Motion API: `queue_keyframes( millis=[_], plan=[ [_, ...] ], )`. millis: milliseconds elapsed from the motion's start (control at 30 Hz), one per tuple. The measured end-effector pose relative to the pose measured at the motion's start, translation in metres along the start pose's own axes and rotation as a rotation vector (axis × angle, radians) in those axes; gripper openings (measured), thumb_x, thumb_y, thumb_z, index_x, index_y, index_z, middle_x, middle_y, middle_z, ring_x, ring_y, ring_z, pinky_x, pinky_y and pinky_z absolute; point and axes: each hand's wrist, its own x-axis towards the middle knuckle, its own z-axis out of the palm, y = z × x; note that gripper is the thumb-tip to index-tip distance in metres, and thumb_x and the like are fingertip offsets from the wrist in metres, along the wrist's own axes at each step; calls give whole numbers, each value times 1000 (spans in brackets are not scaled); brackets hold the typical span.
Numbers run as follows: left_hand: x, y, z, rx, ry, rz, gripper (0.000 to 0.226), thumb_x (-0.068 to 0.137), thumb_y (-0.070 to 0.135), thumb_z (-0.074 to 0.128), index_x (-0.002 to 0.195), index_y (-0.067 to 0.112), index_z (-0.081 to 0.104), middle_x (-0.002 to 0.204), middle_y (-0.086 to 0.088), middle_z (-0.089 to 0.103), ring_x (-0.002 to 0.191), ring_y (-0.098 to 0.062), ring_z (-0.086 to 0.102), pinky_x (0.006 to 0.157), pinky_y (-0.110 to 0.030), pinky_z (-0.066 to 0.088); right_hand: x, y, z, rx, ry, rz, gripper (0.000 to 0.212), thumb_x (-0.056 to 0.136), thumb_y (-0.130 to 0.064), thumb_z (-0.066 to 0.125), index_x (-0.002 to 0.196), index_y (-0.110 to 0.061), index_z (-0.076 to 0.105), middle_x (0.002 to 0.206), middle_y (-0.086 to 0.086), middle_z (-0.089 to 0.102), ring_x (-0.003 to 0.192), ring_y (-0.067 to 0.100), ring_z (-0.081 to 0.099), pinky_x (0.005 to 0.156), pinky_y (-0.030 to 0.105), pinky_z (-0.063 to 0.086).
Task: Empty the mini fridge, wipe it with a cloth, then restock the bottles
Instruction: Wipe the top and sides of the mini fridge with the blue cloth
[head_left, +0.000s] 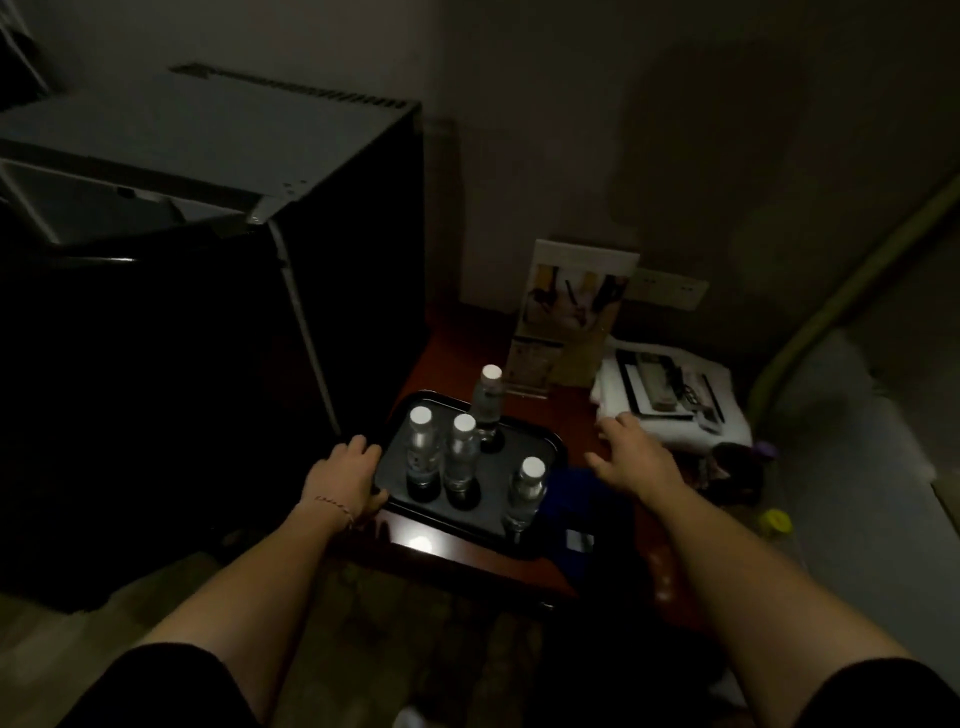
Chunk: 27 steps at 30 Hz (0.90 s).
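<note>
4 bottles (461, 460) are shown upright, caps up and long axes vertical, on a black tray (540, 447) on the red-brown table (447, 558) beside the mini fridge (208, 291). The tray's left rim is gripped by the left hand (345, 480); the right hand (631, 457) is held open above a blue cloth (576, 499), grasping nothing. A bottle is best grasped at mid-body and kept vertical.

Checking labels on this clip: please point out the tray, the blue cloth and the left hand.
tray (535, 439), head view, bare floor near its far right corner.
blue cloth (576, 499), head view, middle of the fabric.
left hand (345, 475), head view, back of the hand.
</note>
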Motion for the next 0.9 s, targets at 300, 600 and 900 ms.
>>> queue_keyframes(
  millis=[300, 600, 900],
  plan=[
    [-9, 17, 27, 17, -77, -88, 63, 85, 51, 62, 137, 22, 41, 131, -3, 41, 120, -24, 46, 89, -37, 51, -4, 32, 82, -63, -276, -4, 60, 94, -44, 61, 143, -20, 37, 147, 7, 28, 132, 31, 37, 99, 45, 47],
    [3, 22, 38, -29, -32, -182, 65, 84, 49, 65, 137, 20, 40, 133, -5, 40, 120, -25, 46, 89, -40, 52, 28, 34, 132, -61, -354, 28, 99, 90, -51, 66, 158, -34, -5, 164, 4, -23, 150, 40, -14, 116, 65, 17],
    [-6, 14, 65, -44, -5, -273, 67, 84, 50, 65, 138, 21, 39, 136, -5, 39, 120, -26, 46, 89, -42, 52, 33, 41, 164, -169, -187, -13, 67, 96, -25, 60, 151, -32, 22, 160, 9, 7, 142, 43, 10, 107, 56, 35]
  ],
)
